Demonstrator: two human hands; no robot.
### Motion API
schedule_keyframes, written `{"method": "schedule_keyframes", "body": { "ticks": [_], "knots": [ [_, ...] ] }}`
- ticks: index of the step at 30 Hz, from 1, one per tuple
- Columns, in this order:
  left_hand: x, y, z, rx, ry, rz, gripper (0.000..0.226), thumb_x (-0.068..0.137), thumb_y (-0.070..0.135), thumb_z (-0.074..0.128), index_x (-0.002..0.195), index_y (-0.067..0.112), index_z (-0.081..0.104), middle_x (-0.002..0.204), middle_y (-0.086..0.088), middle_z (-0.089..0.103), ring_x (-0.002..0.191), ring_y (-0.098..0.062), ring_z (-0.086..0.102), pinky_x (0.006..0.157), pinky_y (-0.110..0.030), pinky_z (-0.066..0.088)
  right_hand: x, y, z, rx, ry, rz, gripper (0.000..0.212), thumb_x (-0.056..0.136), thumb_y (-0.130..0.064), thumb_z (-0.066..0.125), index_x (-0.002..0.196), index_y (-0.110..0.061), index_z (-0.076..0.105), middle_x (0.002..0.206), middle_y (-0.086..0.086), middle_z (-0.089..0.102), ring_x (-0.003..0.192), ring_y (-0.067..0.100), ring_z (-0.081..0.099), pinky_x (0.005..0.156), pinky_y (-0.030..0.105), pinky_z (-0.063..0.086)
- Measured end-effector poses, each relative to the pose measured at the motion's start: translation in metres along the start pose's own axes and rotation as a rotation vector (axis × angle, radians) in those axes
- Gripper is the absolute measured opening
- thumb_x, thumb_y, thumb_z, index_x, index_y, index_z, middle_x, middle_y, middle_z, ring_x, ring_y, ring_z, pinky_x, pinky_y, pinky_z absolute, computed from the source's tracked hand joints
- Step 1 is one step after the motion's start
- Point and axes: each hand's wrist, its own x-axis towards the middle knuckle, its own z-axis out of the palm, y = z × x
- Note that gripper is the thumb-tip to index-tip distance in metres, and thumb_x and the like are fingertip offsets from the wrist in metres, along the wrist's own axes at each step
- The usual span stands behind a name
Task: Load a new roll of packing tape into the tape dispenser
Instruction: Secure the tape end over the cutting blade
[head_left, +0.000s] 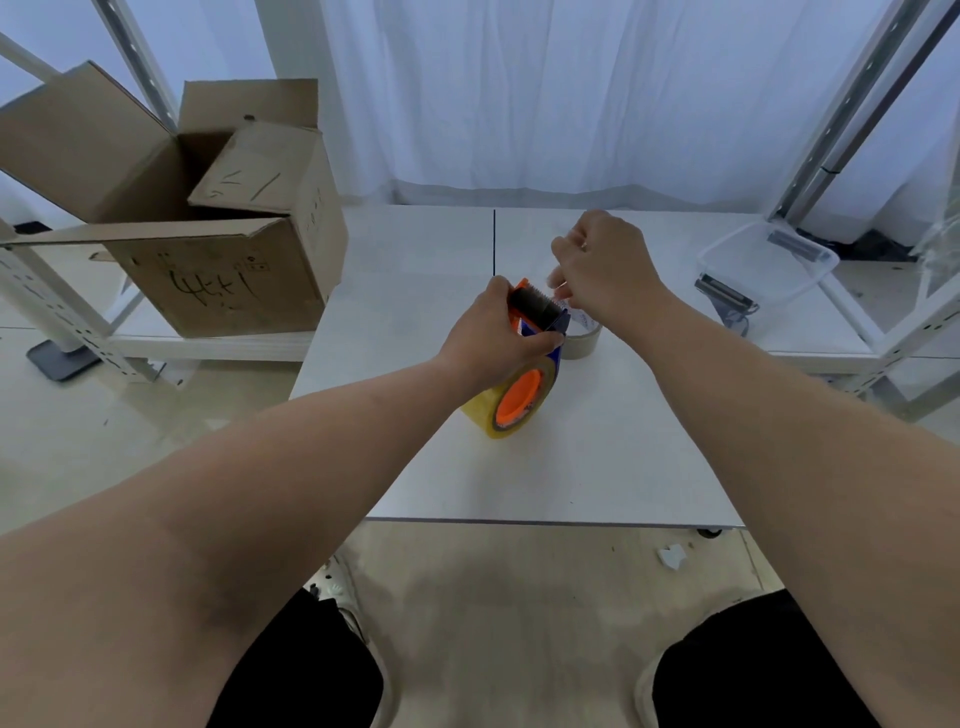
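The tape dispenser (540, 312) has an orange and blue frame and a toothed blade at its top. It stands on the white table (571, 467) with a yellowish roll of packing tape (485, 410) seated on its orange hub. My left hand (493, 338) grips the dispenser's upper frame. My right hand (608, 270) hovers just right of the blade, fingers pinched on what looks like the clear tape end. A near-empty cardboard tape core (584, 343) lies flat on the table behind the dispenser, partly hidden.
An open cardboard box (218, 249) sits on a low shelf at the left. A clear plastic bin (769, 265) stands at the right, with a metal part (724, 296) beside it. White rack posts flank both sides; a curtain hangs behind.
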Motion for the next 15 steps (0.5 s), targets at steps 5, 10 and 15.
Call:
{"method": "schedule_keyframes", "body": {
  "ticks": [5, 10, 15],
  "knots": [
    [0.001, 0.002, -0.003, -0.011, 0.015, 0.011, 0.05, 0.075, 0.045, 0.072, 0.104, 0.021, 0.038, 0.093, 0.004, 0.053, 0.074, -0.01, 0.051, 0.056, -0.019, 0.04, -0.002, -0.001, 0.001, -0.074, 0.035, -0.071, 0.014, 0.096, -0.02, 0.042, 0.088, -0.01, 0.046, 0.091, 0.016, 0.068, 0.083, 0.031, 0.067, 0.081, 0.046, 0.056],
    [-0.003, -0.008, -0.003, -0.017, -0.003, -0.034, 0.049, 0.074, 0.046, 0.072, 0.1, 0.02, 0.04, 0.081, 0.008, 0.049, 0.07, -0.008, 0.047, 0.054, -0.023, 0.037, 0.002, -0.003, -0.015, 0.145, 0.095, 0.013, 0.021, 0.094, -0.016, 0.039, 0.074, -0.02, 0.038, 0.09, 0.023, 0.068, 0.068, 0.027, 0.067, 0.067, 0.043, 0.058],
    [-0.006, -0.009, -0.005, -0.009, -0.023, -0.019, 0.051, 0.073, 0.048, 0.073, 0.101, 0.021, 0.041, 0.08, 0.009, 0.049, 0.068, -0.008, 0.046, 0.055, -0.023, 0.036, 0.001, -0.006, -0.023, 0.214, 0.028, 0.032, 0.018, 0.094, -0.015, 0.046, 0.076, -0.015, 0.043, 0.081, 0.018, 0.071, 0.066, 0.027, 0.07, 0.064, 0.039, 0.06]
  ]
}}
